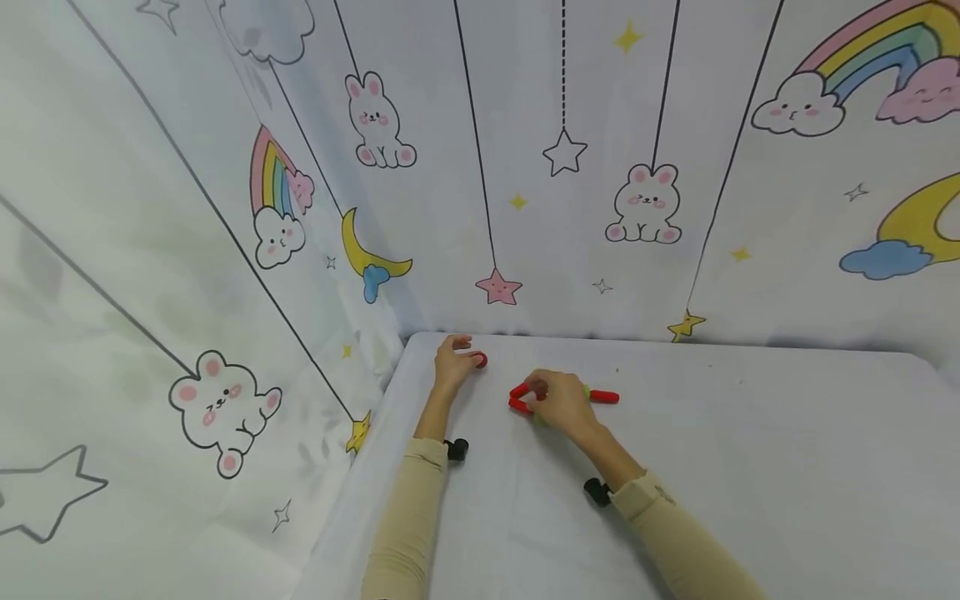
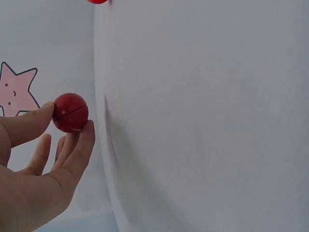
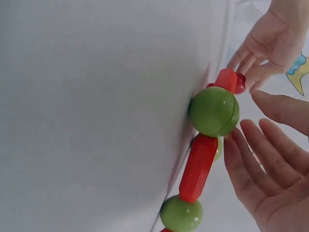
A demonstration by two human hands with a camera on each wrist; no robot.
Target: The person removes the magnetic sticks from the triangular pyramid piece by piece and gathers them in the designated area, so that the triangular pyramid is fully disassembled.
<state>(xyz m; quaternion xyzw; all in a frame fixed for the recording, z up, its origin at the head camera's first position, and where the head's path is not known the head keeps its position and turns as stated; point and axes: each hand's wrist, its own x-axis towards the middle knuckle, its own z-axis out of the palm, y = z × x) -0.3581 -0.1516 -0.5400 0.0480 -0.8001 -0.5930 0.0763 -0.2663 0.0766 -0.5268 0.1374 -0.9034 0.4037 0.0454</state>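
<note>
Near the far left of the table, my left hand holds a glossy red ball with a thin seam line, pinched between thumb and fingertips. My right hand is over a toy structure of green balls and red rods. In the right wrist view its fingertips are right at the edge of a green ball, the thumb apart from it. A red rod links that ball to another green ball. From above, the right hand hides much of the structure; one red rod sticks out to the right.
The structure lies on a white-covered table. Behind and to the left hangs a white curtain printed with bunnies, stars and rainbows. Black cameras are worn on both wrists.
</note>
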